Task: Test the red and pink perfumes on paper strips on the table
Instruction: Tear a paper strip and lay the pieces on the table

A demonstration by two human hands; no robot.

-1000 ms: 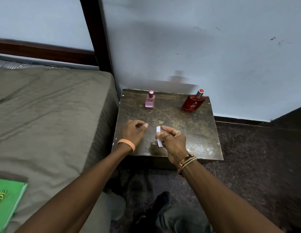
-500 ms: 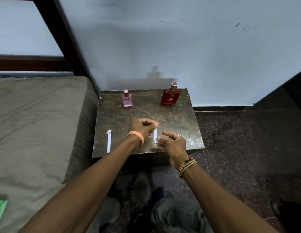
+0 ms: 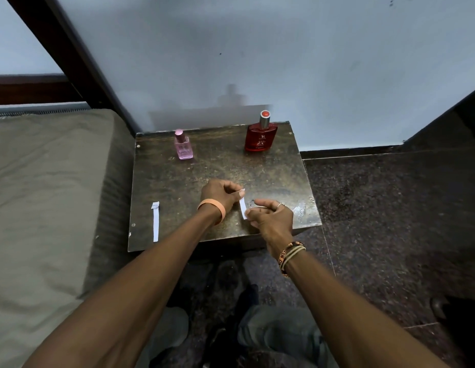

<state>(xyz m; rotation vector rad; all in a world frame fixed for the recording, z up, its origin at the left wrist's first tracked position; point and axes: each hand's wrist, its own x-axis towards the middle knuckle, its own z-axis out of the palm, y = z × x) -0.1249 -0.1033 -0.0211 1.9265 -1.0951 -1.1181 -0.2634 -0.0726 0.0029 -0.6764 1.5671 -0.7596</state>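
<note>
From the head camera, a small dark table [image 3: 217, 168] with a worn, mottled top stands against a pale wall [image 3: 310, 62]; a mattress with a grey-brown cover [image 3: 45, 181] lies just beside its left edge, and a dark speckled floor [image 3: 377, 208] spreads to its right. The pink perfume [image 3: 183, 146] stands upright near the back left of the table, its cap on; the red perfume [image 3: 261, 134], larger and with a silver collar and red cap, stands upright at the back right, well apart from the pink one. Both arms reach over the front edge of the table. The left hand [image 3: 220, 193] has its fingers curled, and thumb and forefinger pinch the far end of a short paper strip [image 3: 242, 207]; the right hand [image 3: 271, 217] pinches the near end of the same strip between thumb and fingertips, its forefinger stretched out to the left above it; the strip sits low over the front middle of the table, though whether it touches the surface I cannot tell. A long paper strip [image 3: 155, 221] lies flat near the front left corner, its far end folded over, well apart from both hands. An orange wristband [image 3: 213, 207] circles the left wrist; several thread bracelets [image 3: 291, 254] circle the right wrist, and a ring [image 3: 279, 205] shows on one right finger.
</note>
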